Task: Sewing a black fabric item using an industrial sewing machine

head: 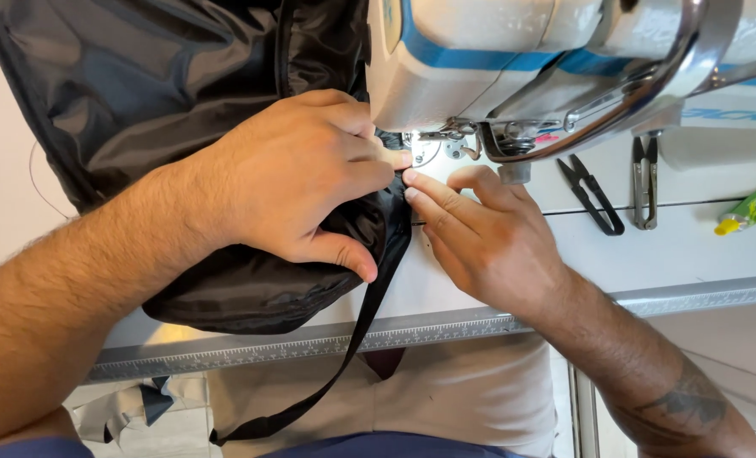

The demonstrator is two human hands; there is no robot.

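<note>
In the middle of the frame the left hand (297, 174) lies curled over the bunched, glossy black nylon fabric (183, 102), pressing it flat on the white surface (649, 246), thumb tucked against the fold. The right hand (480, 233) rests beside it, fingers held together and flat, fingertips touching the fabric edge just under the foot of the white sewing machine with blue stripe (514, 51). To do this well, I think both hands must keep the slippery edge even and fingertips away from the needle. A narrow black strap (344, 356) hangs down at lower centre. Two black thread snips (616, 191) lie at the right.
</note>
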